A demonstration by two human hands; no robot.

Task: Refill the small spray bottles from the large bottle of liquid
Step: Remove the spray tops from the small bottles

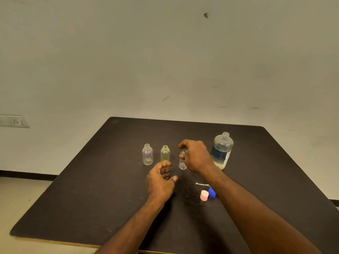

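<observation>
While the large bottle (221, 150) stands uncapped near the desk's right edge, the liquid in it fills only its lower part. Three small spray bottles stand in a row to its left, toward the desk's (91, 180) middle, all with open necks: a purple-tinted bottle (147, 157), a yellow-tinted bottle (165, 154) and a clear bottle (182, 161). All three appear empty or nearly so; no fill level can be made out.

The right hand (195, 155) grips the clear bottle at its neck, fingers curled round it. The left hand (160, 180) hovers just in front of the yellow-tinted bottle, fingers loosely curled, holding nothing.

A pink cap (204, 195), a blue cap (211, 192) and a thin white tube (201, 184) lie loose toward the desk's near right, partly behind the right forearm.

Risks, as judged: the narrow necks invite spillage when pouring from the wider large bottle; the light, open small bottles could topple if knocked by either hand; the forearm may sweep the caps off the desk.
</observation>
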